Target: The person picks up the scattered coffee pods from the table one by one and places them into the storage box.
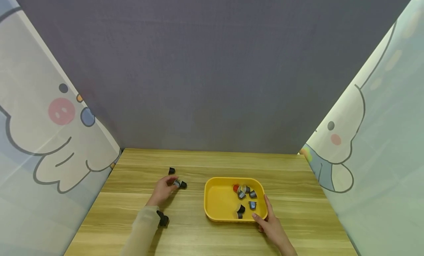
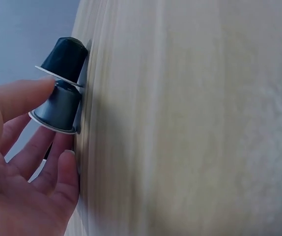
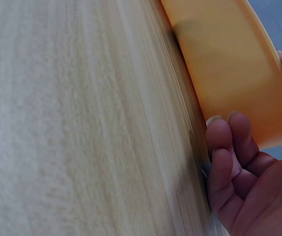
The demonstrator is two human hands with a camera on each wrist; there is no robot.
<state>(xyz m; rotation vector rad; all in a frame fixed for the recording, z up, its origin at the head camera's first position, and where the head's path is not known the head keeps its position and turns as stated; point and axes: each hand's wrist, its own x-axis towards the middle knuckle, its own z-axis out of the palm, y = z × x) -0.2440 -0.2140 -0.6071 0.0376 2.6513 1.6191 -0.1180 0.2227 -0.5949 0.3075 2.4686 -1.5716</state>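
Observation:
My left hand [image 1: 163, 192] has its thumb and fingers round a grey-blue coffee capsule [image 1: 177, 183] on the table. In the left wrist view the thumb lies across the top of this capsule [image 2: 60, 109], and its wide rim faces the palm. A black coffee capsule [image 2: 65, 60] sits end to end with it, rim toward it. Another black capsule [image 1: 171, 171] lies just beyond the hand. My right hand [image 1: 272, 226] grips the near right corner of a yellow tray [image 1: 216, 218], thumb over the rim and fingers curled against the outside wall [image 3: 229, 73].
Several capsules lie in the tray's right half: a red one [image 1: 236, 188], a blue-grey one [image 1: 253, 205], and a black one [image 1: 241, 209] among them. The wood-grain table [image 1: 185, 234] meets a grey panel [image 1: 212, 83] at the back, with printed cloth panels [image 1: 374, 138] at both sides.

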